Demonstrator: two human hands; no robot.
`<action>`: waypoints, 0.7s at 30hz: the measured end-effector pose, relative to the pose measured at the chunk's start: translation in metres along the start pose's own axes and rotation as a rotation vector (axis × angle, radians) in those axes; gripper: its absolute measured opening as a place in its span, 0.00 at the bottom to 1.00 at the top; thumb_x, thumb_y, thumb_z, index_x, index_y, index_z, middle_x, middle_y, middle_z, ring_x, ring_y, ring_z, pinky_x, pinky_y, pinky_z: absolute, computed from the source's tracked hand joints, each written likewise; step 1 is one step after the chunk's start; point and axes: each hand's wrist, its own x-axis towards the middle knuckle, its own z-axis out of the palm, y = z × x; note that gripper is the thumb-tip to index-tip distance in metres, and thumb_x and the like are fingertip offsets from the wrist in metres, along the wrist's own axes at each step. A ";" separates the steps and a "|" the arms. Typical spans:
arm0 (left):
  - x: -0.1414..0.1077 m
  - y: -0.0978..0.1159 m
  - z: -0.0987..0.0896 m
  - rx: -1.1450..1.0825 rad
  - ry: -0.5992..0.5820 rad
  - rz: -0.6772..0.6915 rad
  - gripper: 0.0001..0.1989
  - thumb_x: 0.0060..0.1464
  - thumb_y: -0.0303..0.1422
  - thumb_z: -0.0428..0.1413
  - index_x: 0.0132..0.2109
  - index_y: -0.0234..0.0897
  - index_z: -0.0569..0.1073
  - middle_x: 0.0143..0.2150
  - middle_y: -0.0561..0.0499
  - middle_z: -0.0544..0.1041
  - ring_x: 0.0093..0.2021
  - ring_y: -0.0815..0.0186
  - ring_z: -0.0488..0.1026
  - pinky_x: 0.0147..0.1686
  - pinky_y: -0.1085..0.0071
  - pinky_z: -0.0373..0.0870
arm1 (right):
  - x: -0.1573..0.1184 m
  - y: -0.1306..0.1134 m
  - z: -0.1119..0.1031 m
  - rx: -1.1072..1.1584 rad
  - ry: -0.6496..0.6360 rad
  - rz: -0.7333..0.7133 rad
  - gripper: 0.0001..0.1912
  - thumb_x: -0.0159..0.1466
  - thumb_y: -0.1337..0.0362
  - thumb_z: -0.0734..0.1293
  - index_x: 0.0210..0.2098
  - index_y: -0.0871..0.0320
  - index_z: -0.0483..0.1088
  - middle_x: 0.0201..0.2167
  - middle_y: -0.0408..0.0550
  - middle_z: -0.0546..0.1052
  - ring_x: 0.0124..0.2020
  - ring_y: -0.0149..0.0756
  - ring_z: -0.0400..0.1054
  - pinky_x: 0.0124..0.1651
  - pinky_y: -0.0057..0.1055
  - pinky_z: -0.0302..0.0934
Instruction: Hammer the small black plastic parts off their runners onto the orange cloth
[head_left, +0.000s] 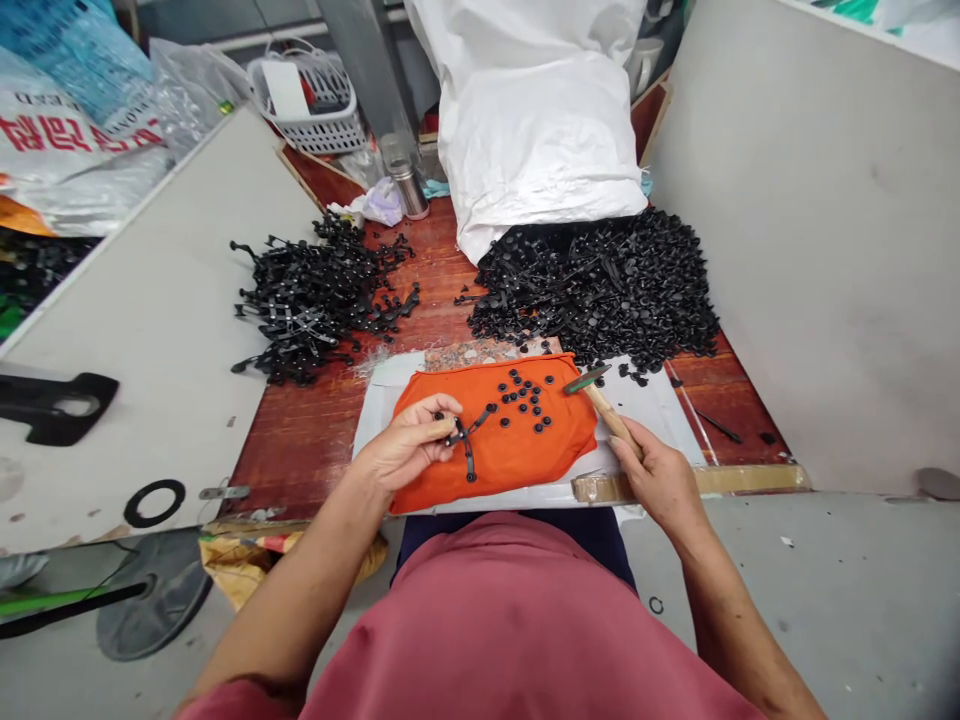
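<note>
My left hand [412, 440] pinches a branched black plastic sprue [469, 445] over the left part of an orange cloth pad [442, 485]. Small round pieces sit at the ends of its branches. My right hand [660, 475] is wrapped round the wooden handle of a small hammer [611, 410]. The hammer's narrow head, greenish on its side, is over the pad's upper right corner. Several loose round black caps [525, 395] lie scattered on the orange cloth between my hands.
Behind the pad, a large heap of small black parts [600, 290] lies below a white sack [540, 120]. More black sprues [315, 300] are piled at the left. Grey panels [810, 250] flank the red-brown table [427, 250]. A steel flask [409, 190] and a basket [315, 125] stand at the back.
</note>
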 end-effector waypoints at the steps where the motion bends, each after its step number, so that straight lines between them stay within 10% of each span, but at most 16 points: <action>1: -0.004 -0.005 0.003 -0.037 -0.012 -0.005 0.20 0.43 0.34 0.74 0.41 0.36 0.74 0.27 0.57 0.72 0.22 0.76 0.65 0.21 0.79 0.67 | -0.003 -0.003 -0.002 0.057 0.040 -0.007 0.23 0.71 0.51 0.62 0.60 0.51 0.74 0.47 0.49 0.84 0.45 0.46 0.77 0.44 0.35 0.67; 5: -0.017 -0.022 0.024 -0.071 -0.061 -0.048 0.18 0.44 0.34 0.73 0.38 0.36 0.74 0.27 0.57 0.71 0.21 0.76 0.65 0.20 0.79 0.66 | -0.018 -0.040 -0.014 0.305 0.125 -0.042 0.20 0.67 0.50 0.68 0.51 0.56 0.78 0.42 0.48 0.83 0.37 0.40 0.75 0.41 0.31 0.66; 11: -0.011 -0.038 0.057 0.184 -0.079 0.012 0.19 0.47 0.36 0.70 0.44 0.36 0.76 0.30 0.58 0.69 0.21 0.78 0.62 0.21 0.78 0.63 | -0.017 -0.103 0.000 0.634 -0.393 -0.151 0.16 0.66 0.56 0.69 0.49 0.56 0.78 0.35 0.43 0.79 0.27 0.31 0.66 0.31 0.28 0.62; 17: -0.013 -0.042 0.058 0.818 0.191 0.430 0.23 0.56 0.34 0.63 0.59 0.44 0.76 0.40 0.51 0.77 0.41 0.64 0.73 0.45 0.67 0.69 | -0.014 -0.112 0.034 0.689 -0.262 -0.062 0.07 0.61 0.59 0.70 0.35 0.56 0.76 0.27 0.40 0.76 0.27 0.31 0.66 0.32 0.28 0.61; 21: -0.023 -0.037 0.057 1.075 0.196 0.451 0.22 0.63 0.38 0.58 0.63 0.49 0.75 0.41 0.48 0.79 0.44 0.58 0.73 0.48 0.63 0.67 | -0.019 -0.115 0.041 0.747 -0.221 -0.049 0.08 0.60 0.58 0.71 0.36 0.56 0.76 0.28 0.41 0.77 0.28 0.33 0.68 0.33 0.28 0.64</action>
